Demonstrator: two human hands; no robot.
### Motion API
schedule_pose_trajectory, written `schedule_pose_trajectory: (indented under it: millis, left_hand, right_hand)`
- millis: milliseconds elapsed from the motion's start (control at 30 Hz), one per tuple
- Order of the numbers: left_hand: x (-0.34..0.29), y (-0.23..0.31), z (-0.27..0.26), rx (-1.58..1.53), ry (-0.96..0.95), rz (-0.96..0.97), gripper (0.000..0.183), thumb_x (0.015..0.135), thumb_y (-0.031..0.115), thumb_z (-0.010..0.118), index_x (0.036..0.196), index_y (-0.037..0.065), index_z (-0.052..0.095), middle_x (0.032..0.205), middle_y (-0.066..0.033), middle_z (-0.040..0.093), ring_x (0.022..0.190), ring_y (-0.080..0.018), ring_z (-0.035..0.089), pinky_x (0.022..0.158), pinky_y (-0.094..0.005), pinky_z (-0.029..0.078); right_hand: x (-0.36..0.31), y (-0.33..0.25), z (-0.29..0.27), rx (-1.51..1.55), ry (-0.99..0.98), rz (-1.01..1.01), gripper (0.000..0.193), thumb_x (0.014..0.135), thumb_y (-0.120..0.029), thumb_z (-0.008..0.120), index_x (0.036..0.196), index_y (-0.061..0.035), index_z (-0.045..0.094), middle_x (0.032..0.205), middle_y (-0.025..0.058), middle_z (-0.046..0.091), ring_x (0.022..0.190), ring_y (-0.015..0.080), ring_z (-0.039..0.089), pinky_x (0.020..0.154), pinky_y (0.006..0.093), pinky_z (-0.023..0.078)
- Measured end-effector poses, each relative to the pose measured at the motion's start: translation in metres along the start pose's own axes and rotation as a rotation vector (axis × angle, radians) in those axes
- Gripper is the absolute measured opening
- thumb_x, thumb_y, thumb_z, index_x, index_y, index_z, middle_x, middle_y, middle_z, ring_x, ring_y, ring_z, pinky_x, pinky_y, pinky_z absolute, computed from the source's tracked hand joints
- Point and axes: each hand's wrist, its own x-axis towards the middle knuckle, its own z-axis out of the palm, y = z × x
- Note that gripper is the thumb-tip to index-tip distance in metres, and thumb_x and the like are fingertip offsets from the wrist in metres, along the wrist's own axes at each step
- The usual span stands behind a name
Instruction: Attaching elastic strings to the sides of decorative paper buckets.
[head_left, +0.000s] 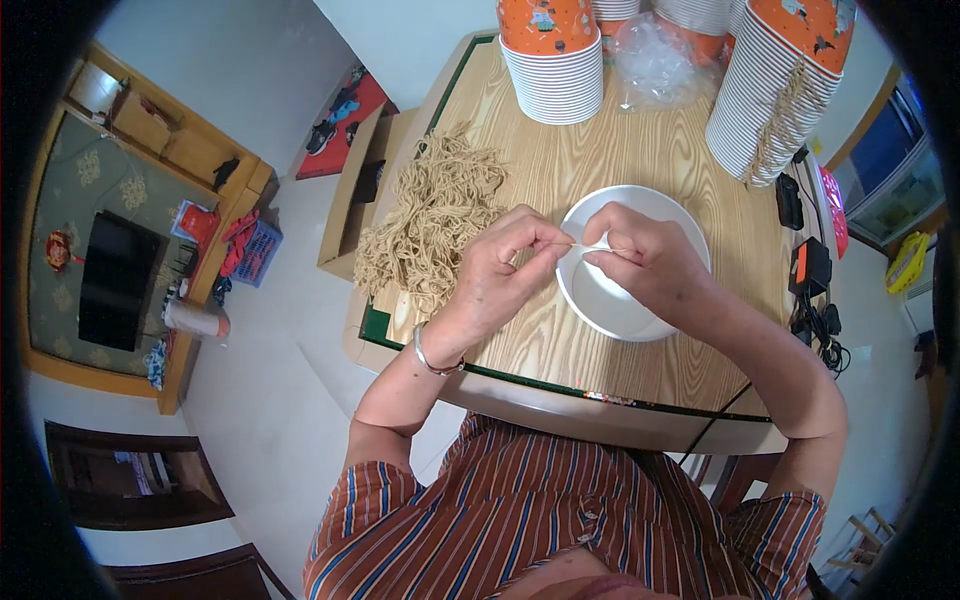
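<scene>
A round white tub (603, 308) stands on the table in front of me, its inside facing up. Over its left rim, my left hand (505, 262) pinches a thin tan cord (575, 245) between thumb and fingertips. My right hand (645, 257), above the tub's middle, has its thumb and bent forefinger closed on the same cord, beside a small white piece whose kind I cannot make out. To the left of my left hand lies a large tangled heap of tan cord lengths (430, 215).
Stacked paper tubs, white with orange (553, 85), stand at the back, beside a crumpled clear plastic bag (655, 65). Another leaning stack (770, 115) has cord hanging on it. Black adapters and cables (810, 268) line the right edge. An open cardboard box (350, 200) is left of the table.
</scene>
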Motion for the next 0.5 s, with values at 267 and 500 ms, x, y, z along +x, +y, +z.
schedule_pose_trajectory:
  millis: [267, 500]
  left_hand:
    - [-0.0010, 0.0002, 0.0005, -0.021, -0.002, -0.005, 0.007, 0.083, 0.002, 0.070, 0.090, 0.002, 0.068, 0.083, -0.0062, 0.063, 0.077, -0.0164, 0.062, 0.070, -0.0281, 0.050]
    - [-0.0013, -0.0022, -0.0002, 0.118, -0.021, 0.071, 0.007, 0.085, 0.000, 0.067, 0.092, 0.001, 0.067, 0.087, -0.0086, 0.064, 0.083, -0.0197, 0.062, 0.073, -0.0293, 0.050]
  right_hand:
    - [0.0019, 0.0070, 0.0068, 0.091, 0.086, -0.101, 0.010, 0.089, -0.014, 0.065, 0.090, -0.0045, 0.063, 0.067, 0.0125, 0.064, 0.059, 0.0212, 0.063, 0.057, 0.0327, 0.048]
    - [0.0055, 0.0103, 0.0078, 0.214, 0.028, -0.025, 0.015, 0.090, -0.014, 0.062, 0.086, 0.0002, 0.065, 0.065, 0.0096, 0.062, 0.057, 0.0124, 0.057, 0.056, 0.0296, 0.045]
